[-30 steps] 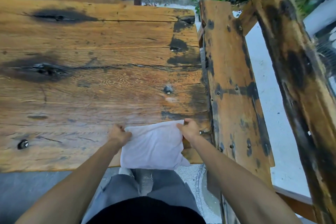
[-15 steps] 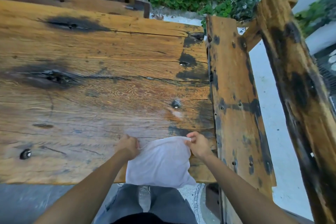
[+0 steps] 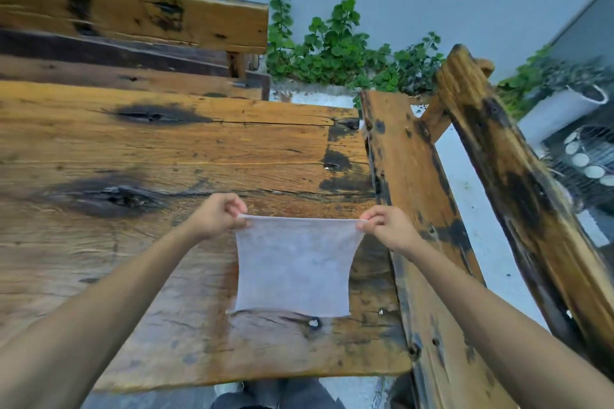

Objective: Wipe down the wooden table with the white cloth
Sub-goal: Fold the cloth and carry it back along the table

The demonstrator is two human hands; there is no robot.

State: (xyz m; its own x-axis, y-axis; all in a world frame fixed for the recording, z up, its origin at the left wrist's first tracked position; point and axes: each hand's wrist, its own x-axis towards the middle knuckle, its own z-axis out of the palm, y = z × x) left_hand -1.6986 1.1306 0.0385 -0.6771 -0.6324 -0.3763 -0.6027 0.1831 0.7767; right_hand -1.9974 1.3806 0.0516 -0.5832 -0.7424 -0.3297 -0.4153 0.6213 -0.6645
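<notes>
A white cloth (image 3: pixel 294 267) is pinched taut by its top corners in the left hand (image 3: pixel 217 216) and right hand (image 3: pixel 387 226), hanging lengthwise downward. Bare planks of the wooden table (image 3: pixel 133 149) are left open to the left, its right edge beside a bench (image 3: pixel 408 183).

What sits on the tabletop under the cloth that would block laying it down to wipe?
Nothing visible. The left hand and right hand pinch the top corners of the white cloth, which hangs over bare table boards.
</notes>
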